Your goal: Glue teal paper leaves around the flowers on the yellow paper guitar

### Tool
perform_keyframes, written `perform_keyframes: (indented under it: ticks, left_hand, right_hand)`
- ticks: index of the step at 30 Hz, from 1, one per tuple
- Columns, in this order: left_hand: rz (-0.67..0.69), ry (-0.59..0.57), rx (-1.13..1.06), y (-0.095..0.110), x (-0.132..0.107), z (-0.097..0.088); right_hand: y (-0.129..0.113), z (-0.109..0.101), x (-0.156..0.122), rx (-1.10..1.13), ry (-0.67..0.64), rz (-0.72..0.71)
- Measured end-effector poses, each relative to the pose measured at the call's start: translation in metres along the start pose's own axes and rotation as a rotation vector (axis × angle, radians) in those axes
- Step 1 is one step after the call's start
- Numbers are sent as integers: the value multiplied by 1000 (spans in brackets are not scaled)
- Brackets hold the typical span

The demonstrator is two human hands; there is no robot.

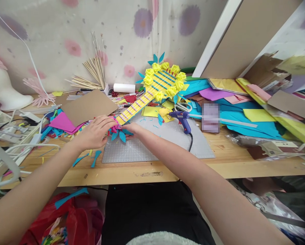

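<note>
A yellow paper guitar [139, 102] slants across the desk, its body ringed with yellow paper flowers and blue leaves at the far end. Its near end carries a pink paper flower [114, 126] and blue leaves [122, 136]. My left hand [100, 131] is closed over that pink end, fingers bent onto the flower. From the other side, my right hand [131, 130] grips the same end, its fingers mostly hidden beneath the neck and leaves. A grey cutting mat [152, 146] lies under the near end.
A blue glue gun [183, 119] rests on the mat's right, its cord running toward the desk edge. Colored sheets [246, 119] and a phone-like object [210, 117] lie right. Brown cardboard [87, 105], wooden sticks [93, 75] and white cables [22, 146] are left. A red bag [73, 217] sits below.
</note>
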State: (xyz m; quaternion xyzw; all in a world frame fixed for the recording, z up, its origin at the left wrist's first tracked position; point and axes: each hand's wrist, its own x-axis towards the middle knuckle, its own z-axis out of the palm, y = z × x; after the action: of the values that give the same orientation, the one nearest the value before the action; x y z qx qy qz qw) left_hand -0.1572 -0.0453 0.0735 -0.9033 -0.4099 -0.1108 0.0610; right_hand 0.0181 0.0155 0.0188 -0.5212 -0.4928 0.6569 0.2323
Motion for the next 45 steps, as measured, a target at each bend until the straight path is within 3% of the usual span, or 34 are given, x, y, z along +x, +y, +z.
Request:
perform_keyframes:
  ticks: [3, 6, 9, 13, 18, 22, 25, 27, 29, 30, 31, 32, 34, 38, 40, 45]
  left_hand:
    - [34, -56, 44, -5, 6, 1]
    - [80, -128, 81, -6, 17, -2]
    - [136, -198, 134, -4, 29, -6]
    - [160, -213, 225, -4, 35, -8]
    - [80, -206, 154, -9, 33, -7]
    - [-83, -175, -48, -11, 29, -17]
    - [-261, 11, -308, -11, 26, -24]
    - [-432, 301, -521, -14, 24, -22]
    - [-739, 650, -727, -18, 24, -14]
    - [-925, 754, -797, -20, 25, -9]
    - [-1092, 785, -846, -22, 25, -5]
    - [-1227, 753, -879, -23, 26, -2]
    - [-1368, 576, -946, -22, 27, 2]
    - [-1337, 248, -1206, -12, 28, 0]
    - [-1304, 185, -1270, -6, 30, -2]
    - [-1245, 166, -1285, 2, 36, -5]
  right_hand:
    - [-2, -9, -3, -109, -60, 2]
    - [-1, -20, -9, -314, 70, -152]
    - [6, -27, -22, -489, 259, -441]
    - [19, -25, -33, -634, 236, -839]
    - [25, -15, -25, -782, 181, -895]
    - [23, -11, -21, -829, 181, -857]
    - [22, -10, -19, -872, 184, -844]
    - [22, -10, -18, -904, 190, -851]
    - [22, -10, -16, -937, 198, -873]
    - [22, -11, -15, -954, 200, -891]
    - [22, -11, -14, -969, 199, -912]
    - [21, -12, -13, -984, 195, -933]
    - [20, -13, -12, -1013, 180, -972]
    - [17, -13, -9, -1044, 147, -1015]
    - [17, -12, -8, -1037, 150, -1029]
    - [15, -9, -5, -1010, 163, -993]
